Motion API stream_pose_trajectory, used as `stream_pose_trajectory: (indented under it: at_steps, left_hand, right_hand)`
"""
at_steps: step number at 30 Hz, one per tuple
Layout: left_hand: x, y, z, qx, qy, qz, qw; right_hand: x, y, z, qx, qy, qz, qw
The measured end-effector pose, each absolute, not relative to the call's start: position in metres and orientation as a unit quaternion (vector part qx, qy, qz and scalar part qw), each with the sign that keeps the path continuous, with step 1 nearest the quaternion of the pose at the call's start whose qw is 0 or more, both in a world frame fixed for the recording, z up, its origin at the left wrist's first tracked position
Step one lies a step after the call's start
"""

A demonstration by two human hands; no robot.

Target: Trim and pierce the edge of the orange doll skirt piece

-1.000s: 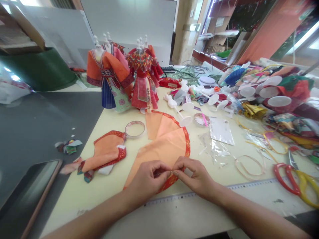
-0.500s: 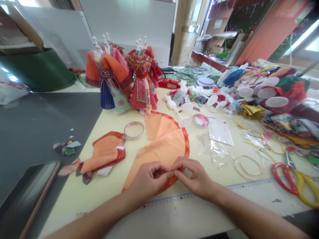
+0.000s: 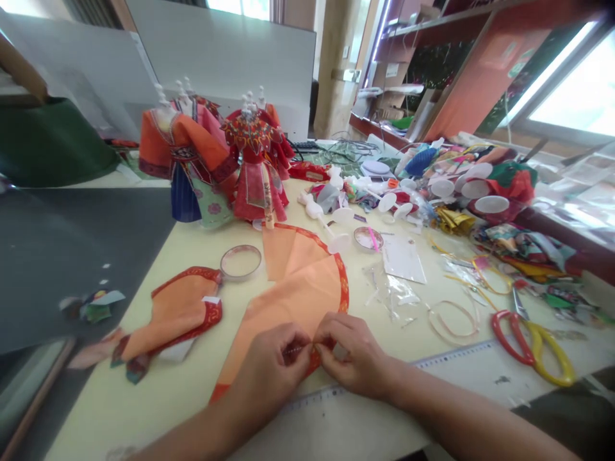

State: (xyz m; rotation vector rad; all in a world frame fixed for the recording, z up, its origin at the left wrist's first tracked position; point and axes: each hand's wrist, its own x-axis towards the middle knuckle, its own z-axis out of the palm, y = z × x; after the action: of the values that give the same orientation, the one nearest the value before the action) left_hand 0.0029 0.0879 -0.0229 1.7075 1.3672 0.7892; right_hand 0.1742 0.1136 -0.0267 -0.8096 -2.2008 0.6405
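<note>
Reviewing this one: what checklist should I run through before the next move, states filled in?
1. Left hand: grip pinched at edge of orange cloth; ok.
2. Right hand: grip closed beside the left; ok.
3. Red trim fully in view: hands cover part; not ok.
4. Anything fine between the hands: too small to see; cannot tell.
5. Scissors: apart from the cloth, to the right; ok.
6. Ruler clear of the cloth: left hand hides where they might meet; cannot tell.

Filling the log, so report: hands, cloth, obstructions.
Left hand, right hand pinching cloth at its edge. Cloth spread out. Ruler partly behind right forearm.
</note>
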Motion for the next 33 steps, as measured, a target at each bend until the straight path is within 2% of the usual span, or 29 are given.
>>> stream_pose_trajectory:
  at_steps: [6,12,15,20,23,27,33]
  left_hand:
    - [0.006,0.082,-0.028,0.712,0.553,0.301,0.311]
    - [0.001,0.087,-0.027,0.687,0.571,0.326,0.31]
    - [-0.004,0.096,-0.022,0.627,0.599,0.355,0.349]
    - [-0.001,0.096,-0.015,0.518,0.54,0.389,0.537]
    - [0.001,0.091,-0.013,0.459,0.533,0.39,0.595]
    - [0.002,0.088,-0.012,0.449,0.53,0.409,0.591]
    - [0.003,0.089,-0.013,0.484,0.555,0.45,0.505]
  right_hand:
    - [0.176,0.115,-0.03,-0.315,-0.845,0.264,0.342]
    - [0.179,0.111,-0.025,-0.296,-0.804,0.382,0.345]
    - [0.179,0.108,-0.017,-0.276,-0.775,0.454,0.341]
    - [0.178,0.117,-0.019,-0.358,-0.678,0.542,0.345]
    - [0.18,0.123,-0.023,-0.376,-0.632,0.58,0.35]
    - [0.181,0.123,-0.024,-0.376,-0.606,0.607,0.352]
    - [0.18,0.121,-0.026,-0.359,-0.609,0.626,0.329]
